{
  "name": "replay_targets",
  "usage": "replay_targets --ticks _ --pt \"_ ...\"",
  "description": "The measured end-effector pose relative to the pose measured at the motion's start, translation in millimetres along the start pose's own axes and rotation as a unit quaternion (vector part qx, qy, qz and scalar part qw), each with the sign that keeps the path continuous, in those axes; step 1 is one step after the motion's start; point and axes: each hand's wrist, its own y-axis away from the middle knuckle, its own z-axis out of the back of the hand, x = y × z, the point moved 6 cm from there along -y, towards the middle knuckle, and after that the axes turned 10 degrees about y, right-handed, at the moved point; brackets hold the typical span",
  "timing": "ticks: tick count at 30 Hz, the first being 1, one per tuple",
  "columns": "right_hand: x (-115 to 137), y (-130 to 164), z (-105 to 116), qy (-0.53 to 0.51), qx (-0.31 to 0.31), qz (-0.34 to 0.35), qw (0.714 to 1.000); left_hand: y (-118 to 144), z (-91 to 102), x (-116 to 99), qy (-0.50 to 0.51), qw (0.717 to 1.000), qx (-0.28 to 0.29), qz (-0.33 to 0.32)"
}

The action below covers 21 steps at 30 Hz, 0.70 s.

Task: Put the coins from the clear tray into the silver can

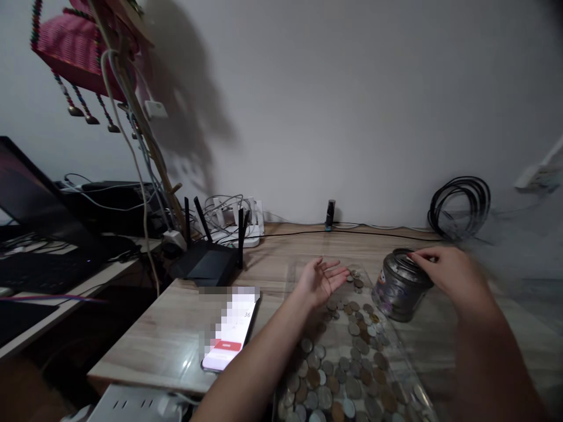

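My left hand is held palm up with its fingers stretched out, above the far part of a clear plastic tray. Many loose coins, silver and copper coloured, lie spread in the tray. A few more coins are just past my left fingertips. To the right of the tray stands a round, dark metal tin, upright, with worn coloured markings. My right hand reaches over its lid, thumb and fingers pinched together at the top. Whatever the pinch holds, if anything, is too small to name.
A lit phone lies left of my left forearm. Behind it are a black router and a white router with tangled cables. A small black bottle and coiled black cable are by the wall. A laptop stands far left.
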Motion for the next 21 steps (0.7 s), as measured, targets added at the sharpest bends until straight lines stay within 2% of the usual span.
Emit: replay_targets --ticks 3,5,9,10,11,12,14,16,18,21 --pt "-1 -3 -10 -0.01 0.03 0.011 0.999 1 -0.1 -1 -0.01 1.0 -0.007 0.001" --pt "6 -2 -5 -0.017 0.011 0.039 0.999 1 0.2 -2 -0.015 1.0 -0.013 -0.001" --pt "37 15 30 -0.077 -0.165 0.059 0.981 -1 4.0 -8 -0.022 0.999 -0.037 -0.025" --pt "52 21 32 -0.097 -0.18 0.077 0.976 -1 5.9 -10 -0.024 0.998 -0.047 -0.041" --pt "71 26 28 -0.11 -0.162 0.112 0.974 -2 8.2 -14 -0.024 0.996 -0.06 -0.064" --pt "93 30 17 -0.106 -0.111 0.16 0.975 -2 10.7 -19 -0.021 0.993 -0.073 -0.093" --pt "133 38 -22 -0.029 0.041 0.252 0.966 -2 15.5 -29 -0.006 0.983 -0.096 -0.158" --pt "154 44 -62 0.083 0.155 0.283 0.943 -1 19.5 -36 0.01 0.972 -0.11 -0.206" --pt "160 45 -90 0.151 0.196 0.274 0.929 -2 21.7 -39 0.016 0.969 -0.112 -0.218" --pt "159 43 -108 0.183 0.192 0.27 0.926 -5 22.2 -36 0.014 0.976 -0.108 -0.19"
